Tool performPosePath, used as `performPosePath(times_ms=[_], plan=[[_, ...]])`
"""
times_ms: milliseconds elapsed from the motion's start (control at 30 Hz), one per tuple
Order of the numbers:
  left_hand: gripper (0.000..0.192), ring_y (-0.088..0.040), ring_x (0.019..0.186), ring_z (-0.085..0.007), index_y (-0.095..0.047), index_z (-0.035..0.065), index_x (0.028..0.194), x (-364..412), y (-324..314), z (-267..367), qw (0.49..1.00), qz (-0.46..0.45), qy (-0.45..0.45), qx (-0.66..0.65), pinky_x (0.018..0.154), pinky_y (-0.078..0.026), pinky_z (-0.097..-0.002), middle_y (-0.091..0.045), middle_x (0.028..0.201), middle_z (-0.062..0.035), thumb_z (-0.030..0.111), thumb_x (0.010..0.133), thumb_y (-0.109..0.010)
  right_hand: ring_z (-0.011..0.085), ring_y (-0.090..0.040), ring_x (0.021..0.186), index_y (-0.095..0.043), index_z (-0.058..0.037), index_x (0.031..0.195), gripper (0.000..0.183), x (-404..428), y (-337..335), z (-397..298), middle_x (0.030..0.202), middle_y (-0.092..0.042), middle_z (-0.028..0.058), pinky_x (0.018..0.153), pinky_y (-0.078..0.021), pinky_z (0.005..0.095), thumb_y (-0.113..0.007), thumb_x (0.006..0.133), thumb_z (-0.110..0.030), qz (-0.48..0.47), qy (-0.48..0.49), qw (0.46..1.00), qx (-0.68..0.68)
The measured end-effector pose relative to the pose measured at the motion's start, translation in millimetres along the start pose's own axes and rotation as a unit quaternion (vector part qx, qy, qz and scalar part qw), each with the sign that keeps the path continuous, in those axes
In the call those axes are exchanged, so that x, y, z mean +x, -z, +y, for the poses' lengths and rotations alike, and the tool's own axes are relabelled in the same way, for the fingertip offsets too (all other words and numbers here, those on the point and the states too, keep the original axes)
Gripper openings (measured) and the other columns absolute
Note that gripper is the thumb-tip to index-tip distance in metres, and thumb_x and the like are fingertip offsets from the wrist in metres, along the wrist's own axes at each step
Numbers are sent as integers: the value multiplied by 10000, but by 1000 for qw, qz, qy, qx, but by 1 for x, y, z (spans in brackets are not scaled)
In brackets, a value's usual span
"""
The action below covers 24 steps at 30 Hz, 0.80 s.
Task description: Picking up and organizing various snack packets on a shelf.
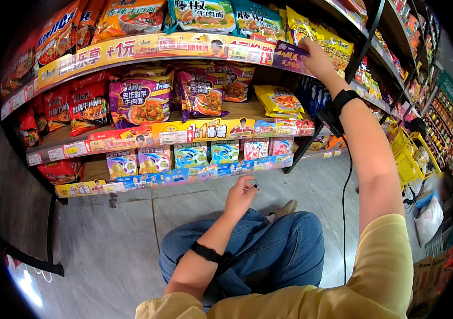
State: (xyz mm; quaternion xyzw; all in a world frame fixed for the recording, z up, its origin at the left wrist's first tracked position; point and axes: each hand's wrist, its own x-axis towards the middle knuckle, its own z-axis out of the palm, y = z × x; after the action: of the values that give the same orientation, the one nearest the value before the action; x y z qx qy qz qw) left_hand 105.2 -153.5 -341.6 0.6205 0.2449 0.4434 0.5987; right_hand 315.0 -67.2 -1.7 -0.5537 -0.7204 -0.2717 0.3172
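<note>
My right hand is raised to the upper shelf's edge at the right, its fingers on the end of a purple printed shelf strip. Yellow noodle packets lie just behind it. My left hand hovers above my lap, in front of the lowest shelf, fingers bent; a small dark-tipped thing shows at its fingertips, too small to name. On the middle shelf stand purple noodle packets, red noodle packets and a short stack of yellow packets.
Small boxes line the lowest shelf behind a blue strip. A black shelf post stands at the right. A black cable hangs from my right wrist strap. Farther right are a yellow shopping basket and a white bag on the floor.
</note>
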Motion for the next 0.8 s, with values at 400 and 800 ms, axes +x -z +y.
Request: performPosePath(times_ms=[400,800], plan=[[275,-533,660,-116,-456,37,1028,9,2,0,1000,3,12,3,560,-403,-232,-556,769,-56,54,755,-481,309,-566,735,-500,49,908,207,-8,-16,-14,856,-567,202,670,-449,343,-512,708,-2,-11,-16,991,130],[273,-572,640,-156,-468,19,994,0,-3,10,999,-6,49,17,583,-434,-259,-574,733,-93,57,728,-519,317,-396,1012,-426,-100,1136,414,-86,-22,-21,1090,-435,127,882,-317,382,-510,730,-107,112,201,950,-211]])
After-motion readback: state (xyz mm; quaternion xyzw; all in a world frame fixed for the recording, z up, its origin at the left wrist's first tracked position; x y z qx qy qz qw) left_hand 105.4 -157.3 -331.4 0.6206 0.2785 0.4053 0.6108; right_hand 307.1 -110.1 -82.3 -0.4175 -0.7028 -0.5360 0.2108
